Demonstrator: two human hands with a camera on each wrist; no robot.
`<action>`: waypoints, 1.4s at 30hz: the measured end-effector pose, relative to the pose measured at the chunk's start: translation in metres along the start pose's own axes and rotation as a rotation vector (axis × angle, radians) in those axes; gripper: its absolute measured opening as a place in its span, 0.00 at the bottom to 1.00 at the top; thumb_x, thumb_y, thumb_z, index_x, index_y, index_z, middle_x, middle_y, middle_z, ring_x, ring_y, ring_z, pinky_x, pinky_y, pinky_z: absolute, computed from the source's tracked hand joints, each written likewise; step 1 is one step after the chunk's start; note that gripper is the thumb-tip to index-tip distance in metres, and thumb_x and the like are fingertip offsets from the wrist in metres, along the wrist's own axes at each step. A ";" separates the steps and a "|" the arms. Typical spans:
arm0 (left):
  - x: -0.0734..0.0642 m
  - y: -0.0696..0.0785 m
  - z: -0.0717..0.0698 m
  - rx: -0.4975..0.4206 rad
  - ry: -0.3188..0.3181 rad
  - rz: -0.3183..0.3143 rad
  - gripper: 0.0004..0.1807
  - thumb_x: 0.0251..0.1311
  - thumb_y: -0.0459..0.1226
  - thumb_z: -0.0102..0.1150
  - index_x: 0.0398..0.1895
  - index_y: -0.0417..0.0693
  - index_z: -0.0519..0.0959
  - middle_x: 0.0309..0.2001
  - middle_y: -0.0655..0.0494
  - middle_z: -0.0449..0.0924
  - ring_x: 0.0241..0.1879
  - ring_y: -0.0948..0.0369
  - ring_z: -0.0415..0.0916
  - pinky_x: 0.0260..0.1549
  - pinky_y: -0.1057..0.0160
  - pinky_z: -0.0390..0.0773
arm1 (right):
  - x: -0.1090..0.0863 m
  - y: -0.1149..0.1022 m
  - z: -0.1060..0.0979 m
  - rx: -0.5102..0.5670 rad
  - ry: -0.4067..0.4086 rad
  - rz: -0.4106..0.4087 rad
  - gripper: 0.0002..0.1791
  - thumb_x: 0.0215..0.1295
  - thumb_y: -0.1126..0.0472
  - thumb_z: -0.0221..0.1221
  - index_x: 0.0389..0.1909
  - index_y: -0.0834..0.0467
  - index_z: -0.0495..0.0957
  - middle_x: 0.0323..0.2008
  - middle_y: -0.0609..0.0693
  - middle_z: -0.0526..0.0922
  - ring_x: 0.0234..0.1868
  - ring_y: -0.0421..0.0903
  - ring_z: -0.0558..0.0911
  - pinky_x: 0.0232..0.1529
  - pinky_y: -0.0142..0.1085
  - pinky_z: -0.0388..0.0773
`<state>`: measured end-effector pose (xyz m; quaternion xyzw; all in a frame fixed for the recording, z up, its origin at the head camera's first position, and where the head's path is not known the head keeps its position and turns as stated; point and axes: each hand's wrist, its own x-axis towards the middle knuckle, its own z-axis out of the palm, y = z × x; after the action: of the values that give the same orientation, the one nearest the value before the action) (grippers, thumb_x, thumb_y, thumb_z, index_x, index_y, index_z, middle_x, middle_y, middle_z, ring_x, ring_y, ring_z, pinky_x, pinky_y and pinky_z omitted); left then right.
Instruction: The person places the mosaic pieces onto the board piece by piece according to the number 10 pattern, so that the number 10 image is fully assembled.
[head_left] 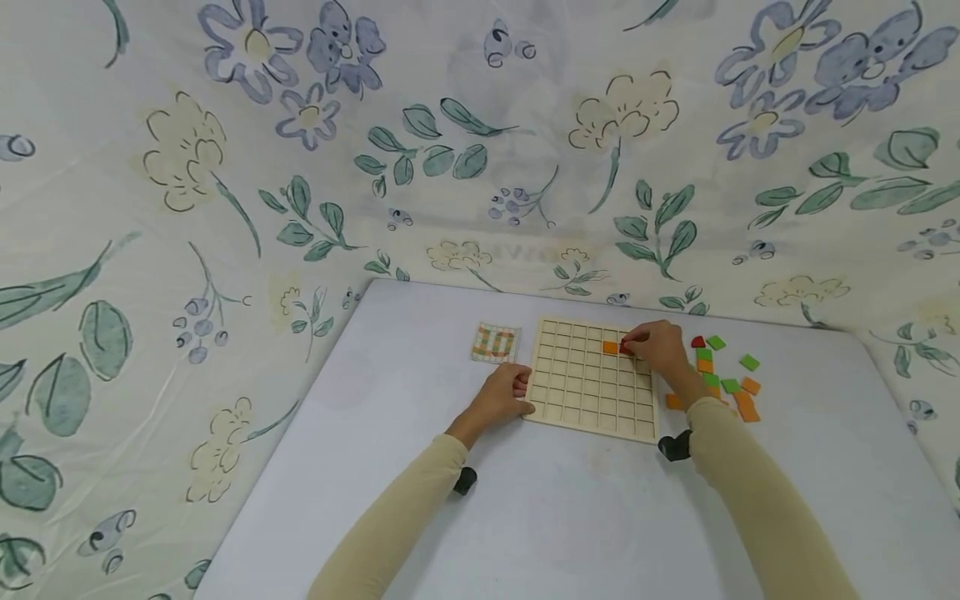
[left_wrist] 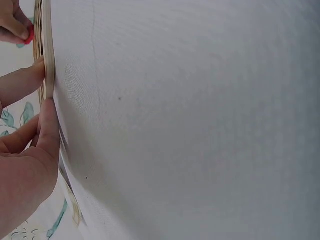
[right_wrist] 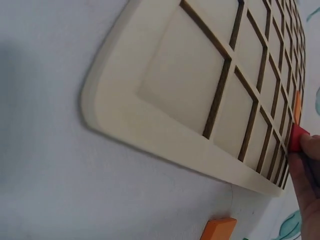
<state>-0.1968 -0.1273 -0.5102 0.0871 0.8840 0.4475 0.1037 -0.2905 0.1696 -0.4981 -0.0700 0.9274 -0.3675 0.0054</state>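
One orange tile [head_left: 611, 347] sits at the board's [head_left: 570, 389] one o'clock; the right hand [head_left: 658, 343] pinches a red piece [right_wrist: 296, 138] beside it, the left hand [head_left: 498, 393] grips the nine-o'clock edge. Loose tiles [head_left: 746, 407] lie unplaced at three.

Head pic bright, soft shadows on tbl [head_left: 570, 517]; wrist pics dimmer, bit blurry.
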 end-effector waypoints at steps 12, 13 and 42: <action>0.000 0.000 -0.001 0.001 0.005 -0.001 0.35 0.46 0.24 0.72 0.61 0.30 0.70 0.47 0.47 0.71 0.46 0.56 0.72 0.45 0.68 0.79 | -0.002 -0.001 0.008 -0.051 -0.040 -0.015 0.08 0.65 0.66 0.62 0.40 0.65 0.86 0.41 0.61 0.85 0.46 0.57 0.80 0.47 0.49 0.81; 0.000 0.000 0.000 0.001 0.004 0.000 0.35 0.46 0.24 0.72 0.61 0.30 0.70 0.47 0.47 0.71 0.46 0.56 0.72 0.45 0.68 0.79 | -0.003 0.000 0.008 -0.056 -0.036 -0.022 0.09 0.65 0.66 0.62 0.41 0.66 0.86 0.41 0.61 0.85 0.46 0.57 0.80 0.47 0.49 0.81; 0.004 -0.001 0.001 0.021 0.000 -0.005 0.35 0.46 0.24 0.73 0.61 0.31 0.70 0.46 0.48 0.71 0.45 0.57 0.72 0.45 0.69 0.79 | -0.035 0.073 -0.087 -0.197 0.133 0.166 0.18 0.65 0.66 0.53 0.53 0.72 0.76 0.50 0.72 0.75 0.52 0.66 0.72 0.54 0.60 0.71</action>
<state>-0.2000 -0.1261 -0.5115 0.0859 0.8890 0.4377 0.1039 -0.2705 0.2865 -0.4858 0.0315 0.9598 -0.2768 -0.0326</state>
